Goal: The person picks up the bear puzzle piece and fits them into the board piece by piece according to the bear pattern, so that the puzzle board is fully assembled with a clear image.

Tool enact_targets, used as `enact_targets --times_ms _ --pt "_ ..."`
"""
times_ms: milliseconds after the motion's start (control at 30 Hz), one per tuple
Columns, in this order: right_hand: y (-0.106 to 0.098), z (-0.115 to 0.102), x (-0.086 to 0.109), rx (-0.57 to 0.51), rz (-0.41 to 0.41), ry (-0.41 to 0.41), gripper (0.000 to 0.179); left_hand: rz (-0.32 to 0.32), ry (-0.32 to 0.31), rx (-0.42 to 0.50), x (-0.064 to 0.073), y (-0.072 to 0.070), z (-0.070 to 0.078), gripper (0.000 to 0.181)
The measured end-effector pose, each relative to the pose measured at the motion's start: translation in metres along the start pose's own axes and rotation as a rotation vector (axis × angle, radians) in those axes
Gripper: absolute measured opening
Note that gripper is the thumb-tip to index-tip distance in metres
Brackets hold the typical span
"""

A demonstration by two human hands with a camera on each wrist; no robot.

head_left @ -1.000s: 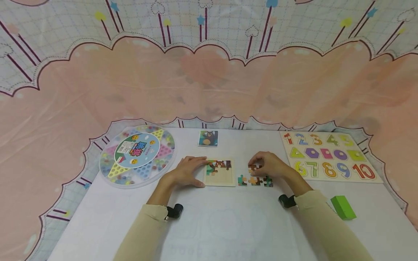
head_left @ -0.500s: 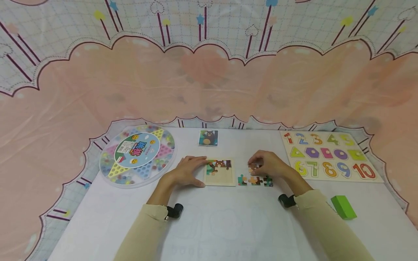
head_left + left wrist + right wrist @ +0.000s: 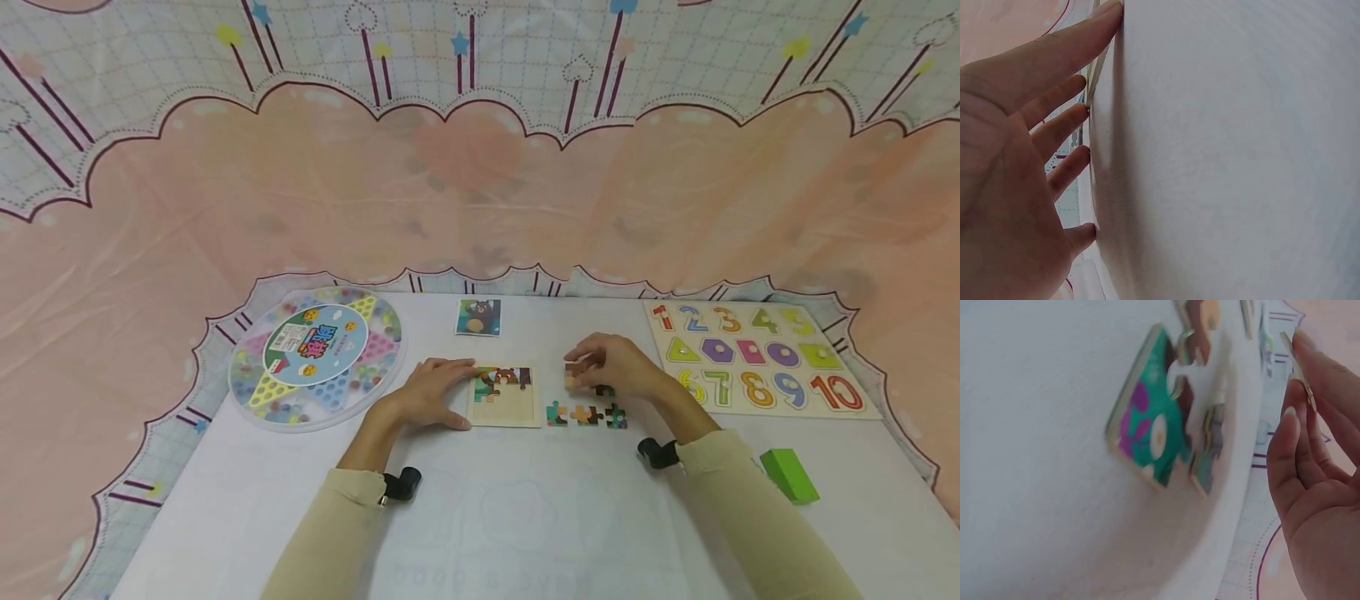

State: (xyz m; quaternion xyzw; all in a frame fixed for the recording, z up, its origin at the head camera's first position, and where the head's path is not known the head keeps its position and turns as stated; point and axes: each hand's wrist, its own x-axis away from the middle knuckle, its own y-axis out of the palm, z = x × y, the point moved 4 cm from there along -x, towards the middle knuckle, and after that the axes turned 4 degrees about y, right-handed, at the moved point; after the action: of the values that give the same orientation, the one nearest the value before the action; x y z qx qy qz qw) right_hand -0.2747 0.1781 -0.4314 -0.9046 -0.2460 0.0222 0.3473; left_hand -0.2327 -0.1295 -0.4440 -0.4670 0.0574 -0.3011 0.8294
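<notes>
At the left of the white bench (image 3: 480,508), a round Chinese checkers board (image 3: 318,346) was set, its printed label ringed by coloured beads and a star. The left hand (image 3: 427,395) was laid with its fingers extended and spread, the thumb and fingertips touching the left edge of a wooden jigsaw tray (image 3: 517,414). Behind the tray, a bear picture card (image 3: 478,317) was placed. Joined bear pieces (image 3: 513,377) were fitted along the tray's top and upper left. Right of it, loose jigsaw pieces (image 3: 588,415) were laid in a row; behind them, a brown jigsaw piece (image 3: 572,373), lifted off the bench, was pinched between the thumb and fingers of the right hand (image 3: 621,365). A dark piece (image 3: 604,390) was partly covered by that hand. Farther right, a wooden number board (image 3: 727,336) was set out, and a green block (image 3: 789,477) was placed nearer, just beside the right sleeve (image 3: 765,508).
</notes>
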Motion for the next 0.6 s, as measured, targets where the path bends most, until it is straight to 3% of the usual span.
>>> enact_targets --times_ms 233,600 --pt "0.008 -0.007 -0.004 -0.065 -0.049 -0.027 0.036 0.001 0.0 0.014 0.001 0.0 0.001 0.084" --pt "0.038 -0.023 -0.019 -0.082 -0.09 0.063 0.028 0.002 0.003 0.007 0.0 0.0 -0.001 0.085"
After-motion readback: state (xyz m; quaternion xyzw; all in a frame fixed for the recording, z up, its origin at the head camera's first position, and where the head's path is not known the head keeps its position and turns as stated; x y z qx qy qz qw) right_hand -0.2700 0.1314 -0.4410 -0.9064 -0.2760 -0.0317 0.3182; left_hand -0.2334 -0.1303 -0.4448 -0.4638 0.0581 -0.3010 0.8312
